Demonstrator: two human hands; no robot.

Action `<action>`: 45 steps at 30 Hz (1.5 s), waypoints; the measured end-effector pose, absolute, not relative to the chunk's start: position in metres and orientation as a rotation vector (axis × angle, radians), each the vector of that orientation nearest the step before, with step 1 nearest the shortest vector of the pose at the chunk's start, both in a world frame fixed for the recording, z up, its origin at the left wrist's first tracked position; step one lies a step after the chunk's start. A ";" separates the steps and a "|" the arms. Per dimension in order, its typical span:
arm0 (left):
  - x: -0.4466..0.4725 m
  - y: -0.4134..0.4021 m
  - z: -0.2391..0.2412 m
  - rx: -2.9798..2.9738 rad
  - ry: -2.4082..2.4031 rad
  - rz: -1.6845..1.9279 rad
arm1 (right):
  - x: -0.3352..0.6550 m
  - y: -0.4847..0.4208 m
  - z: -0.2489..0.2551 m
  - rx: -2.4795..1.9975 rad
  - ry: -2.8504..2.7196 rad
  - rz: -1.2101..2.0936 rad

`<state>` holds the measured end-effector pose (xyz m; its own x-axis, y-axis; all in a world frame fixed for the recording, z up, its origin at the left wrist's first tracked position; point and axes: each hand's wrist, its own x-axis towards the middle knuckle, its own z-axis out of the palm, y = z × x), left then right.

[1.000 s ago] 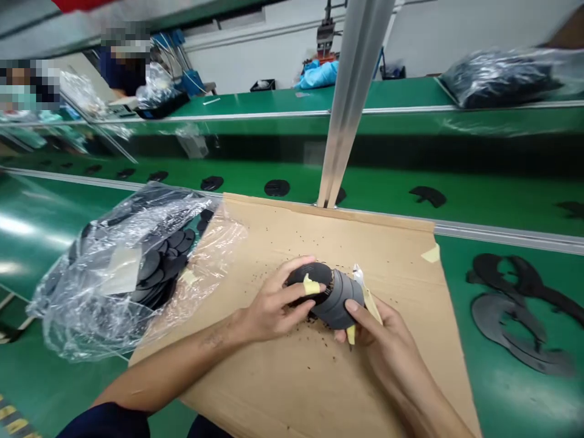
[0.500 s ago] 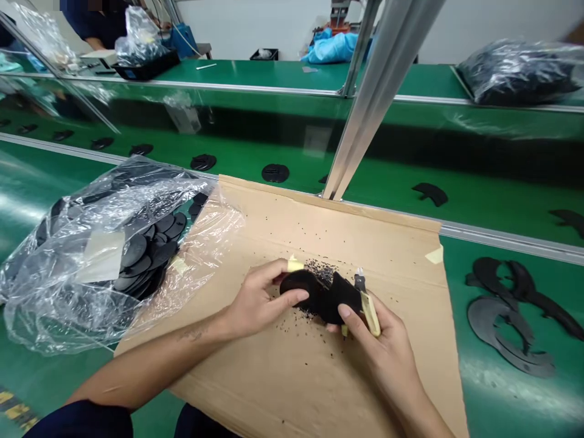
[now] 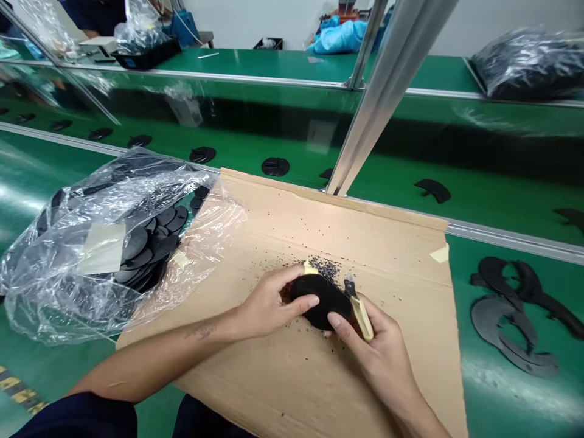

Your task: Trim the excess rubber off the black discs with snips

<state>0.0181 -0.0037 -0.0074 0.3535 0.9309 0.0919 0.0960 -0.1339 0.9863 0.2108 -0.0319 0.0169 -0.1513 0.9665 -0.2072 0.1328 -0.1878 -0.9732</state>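
Above the cardboard sheet (image 3: 255,383), my left hand (image 3: 267,304) pinches a flat, rounded black plastic part (image 3: 317,299), thumb on its face and fingers behind. The right side of this black piece is gripped by my right hand (image 3: 381,347), its thumb at the lower edge. Tucked in that same hand is a pair of nippers (image 3: 361,317) with pale yellow handles, metal jaws pointing up. Yellow covering shows on a left fingertip. Whether the black piece is one part or two overlapping cannot be made out. Small black scraps (image 3: 325,267) lie scattered behind it.
On the left, a clear plastic bag (image 3: 59,261) holds many black discs (image 3: 152,249). Curved black parts (image 3: 504,328) lie on the green table at right. Behind the cardboard, a green belt (image 3: 237,158) carries spaced black parts. A slanted metal post (image 3: 387,91) stands ahead.
The two black pieces, seen apart at an angle before, now overlap as one rounded outline. My right hand moved slightly left with the nippers; my left moved slightly right.
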 end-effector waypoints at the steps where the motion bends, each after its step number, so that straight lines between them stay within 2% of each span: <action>1: 0.019 -0.004 -0.008 1.479 0.932 0.959 | 0.211 -0.032 0.017 -1.363 -1.324 1.425; 8: 0.017 -0.003 -0.006 1.475 0.889 0.953 | 0.211 -0.032 0.015 -1.365 -1.451 1.359; 15: 0.007 -0.003 -0.002 2.088 0.851 0.911 | 0.220 -0.033 0.014 -1.315 -1.779 0.765; 20: 0.007 -0.005 -0.005 2.171 0.813 0.971 | 0.224 -0.036 0.013 -1.102 -2.021 0.617; 24: 0.007 -0.002 -0.004 2.074 0.756 1.116 | 0.225 -0.037 0.012 -1.058 -2.007 0.577; 32: 0.006 -0.001 0.004 2.014 0.670 1.088 | 0.222 -0.036 0.005 -0.942 -1.970 0.553; 45: 0.007 -0.004 0.002 2.043 0.686 1.208 | 0.218 -0.038 0.004 -0.955 -1.916 0.691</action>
